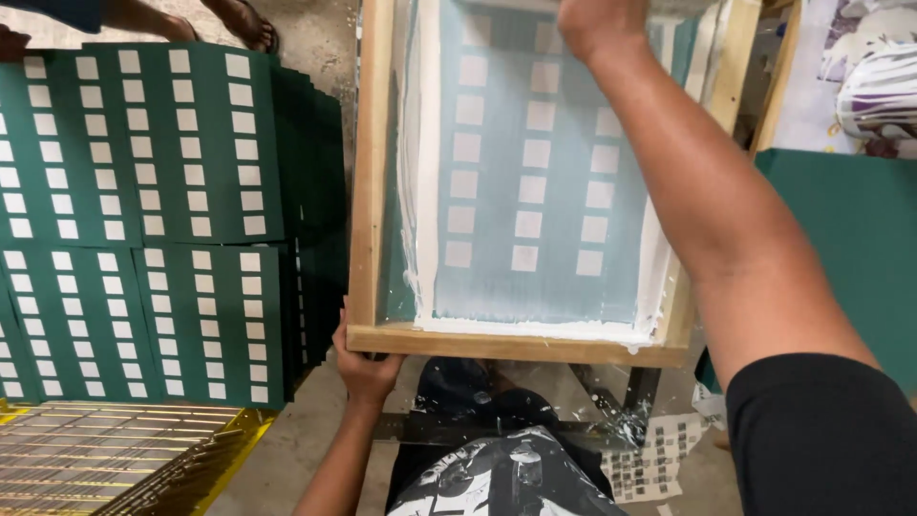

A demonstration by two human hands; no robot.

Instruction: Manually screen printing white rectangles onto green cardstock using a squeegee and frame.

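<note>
Black sleeve over wooden screen frame.

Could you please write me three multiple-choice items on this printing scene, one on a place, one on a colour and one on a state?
1. Where does the left hand grip the wooden screen frame?
A. at its near left corner
B. at its far right corner
C. in the middle of the mesh

2. What colour are the printed sheets stacked at the left?
A. red with black squares
B. dark green with white squares
C. plain yellow

3. How does the right hand stand?
A. hanging free beside the frame
B. closed at the far end of the screen
C. flat on the green sheets

Answers: 1 A, the fingers wrap the near corner of the frame by the person's body. 2 B, the stacks are dark green with rows of white squares. 3 B, the fist is clenched above the far edge of the mesh; what it holds is out of view.
</note>
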